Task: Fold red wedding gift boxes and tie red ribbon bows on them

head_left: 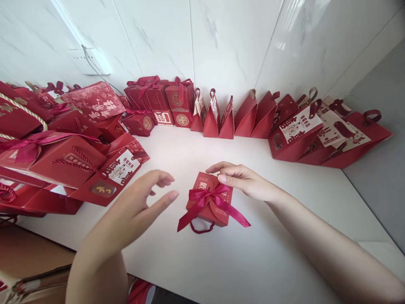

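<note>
A small red gift box (207, 202) tied with a crimson ribbon bow (210, 197) stands on the white table (240, 257), a red cord loop showing at its near bottom edge. My right hand (243, 179) rests its fingertips on the box's top right corner by the bow, fingers loosely stretched. My left hand (139, 202) hovers to the left of the box, fingers spread and holding nothing, a short gap from the ribbon.
Many red gift boxes and bags line the white marble wall: a pile at the left (63, 156), a stack at the back (158, 105), upright bags in the middle (228, 118), and leaning bags at the right (322, 131). A cardboard box (28, 261) sits at lower left.
</note>
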`<state>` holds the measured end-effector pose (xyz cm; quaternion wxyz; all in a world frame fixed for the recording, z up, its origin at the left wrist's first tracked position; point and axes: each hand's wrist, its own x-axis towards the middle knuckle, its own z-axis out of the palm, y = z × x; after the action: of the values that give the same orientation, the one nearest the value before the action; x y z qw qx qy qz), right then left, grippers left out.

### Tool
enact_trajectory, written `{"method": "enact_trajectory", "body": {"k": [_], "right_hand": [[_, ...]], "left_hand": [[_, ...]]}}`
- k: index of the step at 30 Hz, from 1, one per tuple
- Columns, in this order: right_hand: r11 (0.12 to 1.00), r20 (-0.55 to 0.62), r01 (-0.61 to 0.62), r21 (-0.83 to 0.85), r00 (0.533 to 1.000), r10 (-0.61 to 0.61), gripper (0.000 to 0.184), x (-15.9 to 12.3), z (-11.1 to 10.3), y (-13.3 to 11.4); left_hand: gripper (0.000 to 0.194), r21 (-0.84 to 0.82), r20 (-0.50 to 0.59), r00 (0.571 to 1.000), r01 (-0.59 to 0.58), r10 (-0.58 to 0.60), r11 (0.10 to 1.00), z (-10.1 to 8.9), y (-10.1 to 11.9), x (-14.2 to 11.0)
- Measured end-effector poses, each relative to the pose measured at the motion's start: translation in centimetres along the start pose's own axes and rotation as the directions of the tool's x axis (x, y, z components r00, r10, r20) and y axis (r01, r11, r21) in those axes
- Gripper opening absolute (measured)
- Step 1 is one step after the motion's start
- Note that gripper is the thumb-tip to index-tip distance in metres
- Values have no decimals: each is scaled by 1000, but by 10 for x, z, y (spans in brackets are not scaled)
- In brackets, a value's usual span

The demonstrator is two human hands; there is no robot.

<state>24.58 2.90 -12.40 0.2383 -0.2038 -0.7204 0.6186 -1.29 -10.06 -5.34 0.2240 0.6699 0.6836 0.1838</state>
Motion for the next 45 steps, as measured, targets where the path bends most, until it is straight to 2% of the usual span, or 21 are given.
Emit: {"method": "enact_trajectory", "body": {"k": [1, 2, 3, 5, 6, 7, 8, 10, 15, 17, 19, 21, 22, 24, 25, 27, 29, 31, 35, 40, 45], "right_hand": [[1000, -2, 0, -9, 1000, 0, 34, 0, 0, -1], [1000, -8, 6, -19, 1000, -6, 34, 0, 0, -2], [999, -11, 17, -29, 1000, -17, 35, -1, 0, -2], [998, -11, 44, -47, 999, -44, 36, -1, 0, -4], [997, -9, 52, -55, 999, -53, 36, -1, -1, -4], [997, -5, 53, -61, 999, -53, 35, -1, -1, -5], [997, 0, 49, -66, 999, -49, 34, -2, -2, -5], [996, 9, 38, -80, 999, -38, 33, -2, -4, -5], [990, 28, 42, -135, 999, -39, 34, -1, -6, -2], [982, -52, 61, -179, 996, -72, 27, -1, -4, -4], [951, -204, 37, -307, 973, -104, 26, -5, -3, -11], [865, -315, -80, -496, 944, -93, 36, -12, -3, -22], [804, -320, -157, -574, 946, -44, 44, -17, -3, -28], [717, -234, -284, -637, 957, 171, 55, -25, -3, -40], [703, -158, -321, -634, 944, 289, 58, -28, -3, -44], [727, 14, -373, -576, 885, 465, 56, -31, -3, -49], [779, 156, -410, -474, 832, 533, 48, -30, -1, -49], [829, 252, -433, -354, 809, 530, 39, -27, 0, -45], [904, 332, -375, -206, 842, 425, 35, -24, -1, -42], [929, 360, -270, -253, 865, 349, 29, -23, -3, -39], [936, 375, -210, -281, 874, 309, 25, -22, -4, -35]], "left_hand": [[31, -12, 26, 997, -76, 76, 997, -5, 5, 10], [30, -38, 99, 980, -169, 172, 985, -8, 9, 21], [30, -75, 193, 943, -260, 270, 963, -10, 12, 33], [30, -157, 363, 831, -391, 421, 907, -6, 12, 54], [29, -193, 403, 792, -417, 459, 888, -2, 10, 62], [28, -227, 418, 771, -424, 481, 877, 3, 6, 68], [26, -259, 412, 770, -415, 488, 872, 8, 2, 72], [22, -326, 376, 787, -382, 489, 865, 18, -8, 75], [16, -490, 332, 797, -311, 504, 814, 33, -23, 75], [19, -552, 316, 808, -270, 497, 789, 37, -25, 77], [20, -607, 294, 817, -241, 496, 757, 41, -25, 80], [22, -663, 257, 827, -226, 500, 714, 46, -25, 81], [23, -692, 233, 834, -220, 501, 688, 49, -25, 82], [27, -744, 167, 853, -220, 494, 631, 56, -24, 83], [28, -760, 130, 865, -228, 485, 609, 60, -24, 83], [29, -773, 61, 885, -250, 461, 583, 70, -23, 84], [30, -787, 28, 901, -247, 433, 565, 80, -22, 84], [34, -818, 41, 914, -200, 403, 539, 88, -21, 84], [38, -890, 88, 941, -73, 327, 450, 96, -19, 83], [38, -954, 115, 956, 30, 269, 299, 100, -19, 84], [36, -954, 99, 975, 37, 199, 296, 102, -17, 83]]}}
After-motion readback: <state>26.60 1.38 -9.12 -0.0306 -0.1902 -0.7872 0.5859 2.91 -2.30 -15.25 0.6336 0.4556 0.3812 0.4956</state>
